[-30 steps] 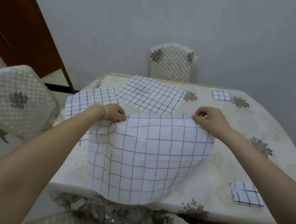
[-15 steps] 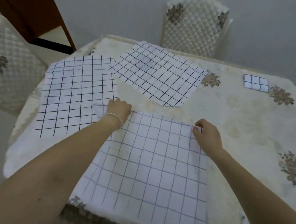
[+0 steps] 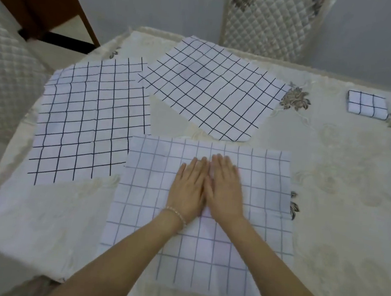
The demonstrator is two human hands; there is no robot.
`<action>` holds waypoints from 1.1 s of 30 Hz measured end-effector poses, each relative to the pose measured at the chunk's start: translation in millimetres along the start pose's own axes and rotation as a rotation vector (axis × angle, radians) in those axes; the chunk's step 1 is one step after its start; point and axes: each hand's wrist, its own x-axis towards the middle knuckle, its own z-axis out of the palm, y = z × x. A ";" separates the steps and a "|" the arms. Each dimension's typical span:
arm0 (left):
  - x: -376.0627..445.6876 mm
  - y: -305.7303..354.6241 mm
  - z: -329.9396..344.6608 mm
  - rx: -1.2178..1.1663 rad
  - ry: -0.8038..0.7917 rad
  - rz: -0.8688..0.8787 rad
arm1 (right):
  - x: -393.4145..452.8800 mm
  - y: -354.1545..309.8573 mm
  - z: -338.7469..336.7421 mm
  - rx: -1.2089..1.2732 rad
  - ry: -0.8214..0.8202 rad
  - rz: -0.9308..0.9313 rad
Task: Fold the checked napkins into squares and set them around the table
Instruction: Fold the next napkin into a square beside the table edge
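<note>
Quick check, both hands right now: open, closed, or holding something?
Left hand: open, flat on the near napkin, holding nothing.
Right hand: open, flat on the same napkin, holding nothing.

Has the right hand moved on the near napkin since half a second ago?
Yes. The right hand left the far right corner of the near napkin and now lies flat at its middle, beside the left hand.

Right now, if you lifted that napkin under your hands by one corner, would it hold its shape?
Probably not. The napkin lies thin and flat against the tablecloth, so it likely droops. It looks light, and may slide or bunch if the left hand and right hand push sideways.
</note>
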 end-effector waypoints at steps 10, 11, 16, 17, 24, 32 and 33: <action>-20.5 -85.8 11.7 -0.005 0.016 -0.167 | 7.0 89.6 -2.7 -0.260 -0.121 0.040; -27.7 -100.0 9.6 -0.007 0.021 -0.200 | 3.8 102.9 -10.5 -0.268 -0.115 0.086; -42.5 -123.9 0.7 0.004 0.008 -0.253 | 0.6 119.2 -24.2 -0.293 -0.086 0.157; -42.0 -119.7 -2.5 0.004 0.020 -0.264 | 0.2 113.5 -26.7 -0.296 -0.079 0.175; -90.4 3.2 7.0 -0.086 -0.038 0.022 | -76.9 -14.0 14.3 -0.110 -0.121 -0.022; -146.2 -53.7 14.3 -0.013 -0.049 -0.137 | -126.4 41.8 5.4 -0.241 -0.134 0.061; -155.2 -65.4 11.3 -0.018 -0.041 -0.176 | -133.6 53.4 -2.6 -0.245 -0.125 0.096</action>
